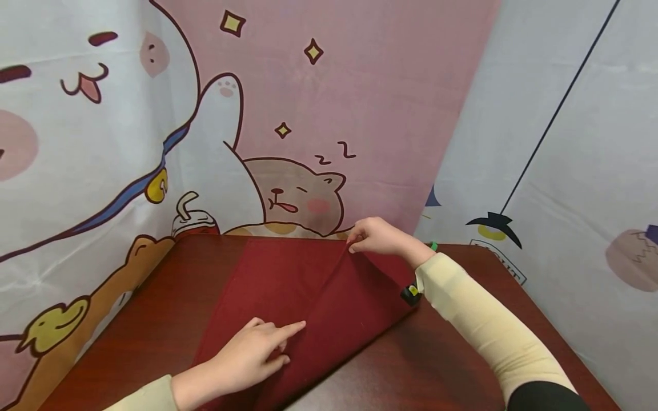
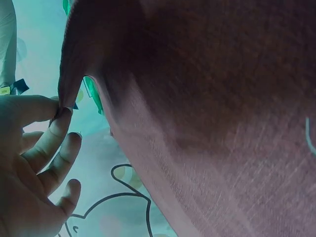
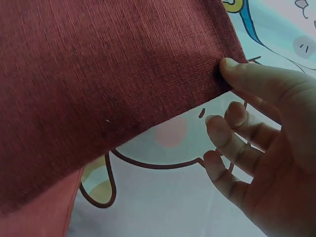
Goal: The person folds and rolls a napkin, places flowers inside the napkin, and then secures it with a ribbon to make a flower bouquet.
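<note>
A dark red cloth point(image 1: 277, 279) lies on the table, its right part folded over into a raised flap point(image 1: 354, 302). My right hand point(image 1: 377, 237) pinches a corner of the flap near the table's far edge. The right wrist view shows that corner between thumb and forefinger of the right hand point(image 3: 266, 123), other fingers spread below. In the head view my left hand point(image 1: 247, 354) is low over the cloth, forefinger stretched to the flap's edge. In the left wrist view the left hand point(image 2: 39, 153) pinches an edge of the cloth point(image 2: 197, 123) between thumb and finger.
The brown wooden table point(image 1: 149, 325) reaches to a wall hanging point(image 1: 385, 114) printed with cartoon animals, close behind its far edge. A small black device with a yellow patch point(image 1: 411, 293) sits at the right wrist, beside the cloth's right edge.
</note>
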`<state>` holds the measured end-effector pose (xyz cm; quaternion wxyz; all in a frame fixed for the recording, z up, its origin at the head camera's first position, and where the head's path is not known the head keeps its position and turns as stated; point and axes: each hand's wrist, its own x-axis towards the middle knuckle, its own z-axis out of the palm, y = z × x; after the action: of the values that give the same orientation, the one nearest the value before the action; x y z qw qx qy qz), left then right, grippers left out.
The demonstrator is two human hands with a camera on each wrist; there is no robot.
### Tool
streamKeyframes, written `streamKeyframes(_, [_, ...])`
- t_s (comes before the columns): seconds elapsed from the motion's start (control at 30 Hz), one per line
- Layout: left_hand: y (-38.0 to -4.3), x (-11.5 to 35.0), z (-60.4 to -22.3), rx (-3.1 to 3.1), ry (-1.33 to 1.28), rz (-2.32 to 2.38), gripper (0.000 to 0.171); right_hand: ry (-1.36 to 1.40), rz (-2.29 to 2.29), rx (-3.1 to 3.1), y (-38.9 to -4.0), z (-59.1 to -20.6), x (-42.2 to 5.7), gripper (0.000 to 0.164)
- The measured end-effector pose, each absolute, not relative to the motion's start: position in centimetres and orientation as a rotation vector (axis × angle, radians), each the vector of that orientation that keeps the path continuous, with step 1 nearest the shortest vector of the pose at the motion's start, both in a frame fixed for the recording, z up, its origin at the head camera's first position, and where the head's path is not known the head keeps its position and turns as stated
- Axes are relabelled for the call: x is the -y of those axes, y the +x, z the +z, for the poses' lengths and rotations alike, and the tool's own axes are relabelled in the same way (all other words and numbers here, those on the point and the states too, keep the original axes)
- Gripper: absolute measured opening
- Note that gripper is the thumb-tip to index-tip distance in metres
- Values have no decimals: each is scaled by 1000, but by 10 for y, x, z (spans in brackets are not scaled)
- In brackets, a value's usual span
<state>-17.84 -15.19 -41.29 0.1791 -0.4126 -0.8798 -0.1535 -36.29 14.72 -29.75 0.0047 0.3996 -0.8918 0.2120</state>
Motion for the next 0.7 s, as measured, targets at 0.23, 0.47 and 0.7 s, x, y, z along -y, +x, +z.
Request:
streamKeyframes(0.23, [-181,157,-407,2509,-1114,-419,62,1141,853,2865,-370,-293,-139,4])
streamKeyframes(0.47, [-184,161,-399,2503,-1078,-385,59,1009,1051,2932,-372,-282,-132,6])
streamKeyframes(0.7, [-186,167,-394,2497,-1052,-356,59,1002,1094,2934,-371,-271,-123,7])
